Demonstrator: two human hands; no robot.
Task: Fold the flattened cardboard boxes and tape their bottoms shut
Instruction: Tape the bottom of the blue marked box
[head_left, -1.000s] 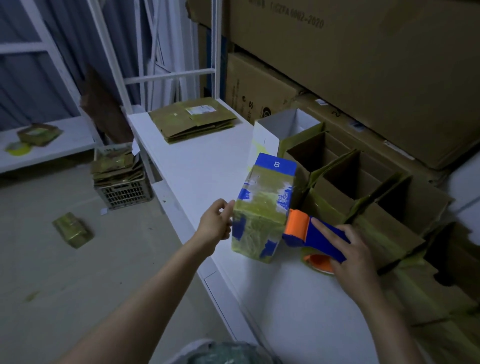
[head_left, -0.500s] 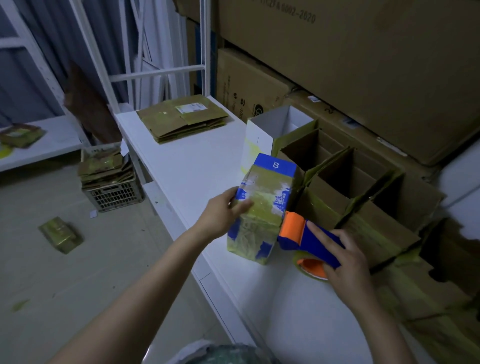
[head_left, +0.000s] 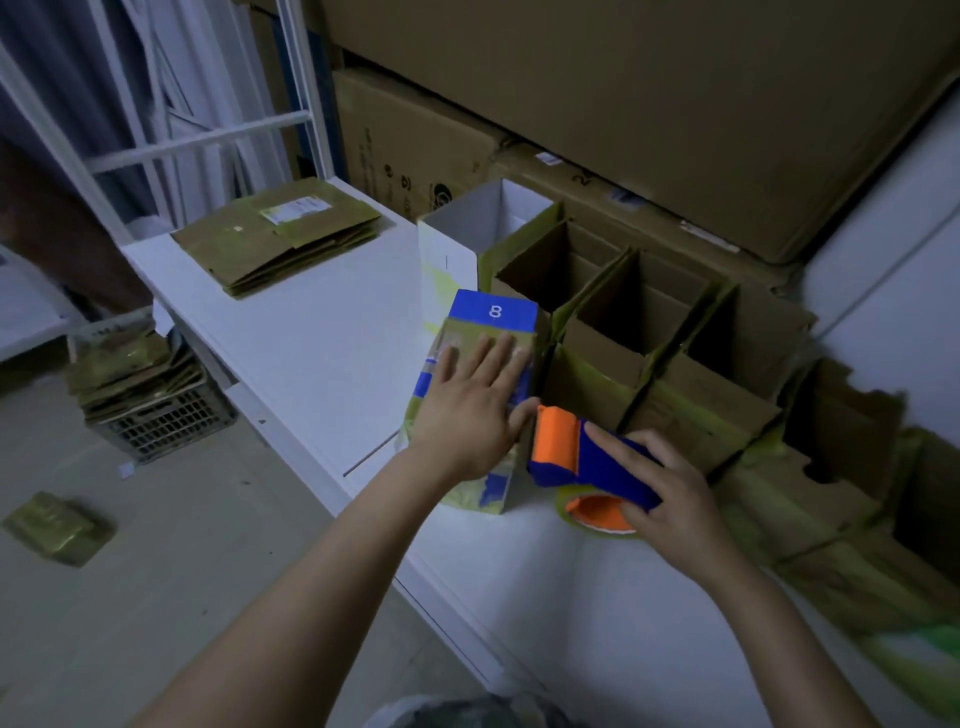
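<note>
A small folded box (head_left: 491, 317) with a blue band marked 8 and yellowish tape stands upside down on the white table (head_left: 322, 353). My left hand (head_left: 470, 410) lies flat on its taped bottom, fingers straight and spread. Just right of the box, my right hand (head_left: 665, 488) grips a blue and orange tape dispenser (head_left: 576, 454) whose orange head touches the box's right side. A stack of flattened boxes (head_left: 280, 234) lies at the table's far end.
Several folded open boxes (head_left: 639, 332) stand in a row along the right, a white one (head_left: 470, 234) at the back. Big cartons (head_left: 623, 104) are stacked behind. On the floor at left are a crate (head_left: 161, 421) of flattened boxes and a loose box (head_left: 57, 525).
My left hand moved from the box's left side onto its taped bottom and now presses flat there. The dispenser stays at the box's right side.
</note>
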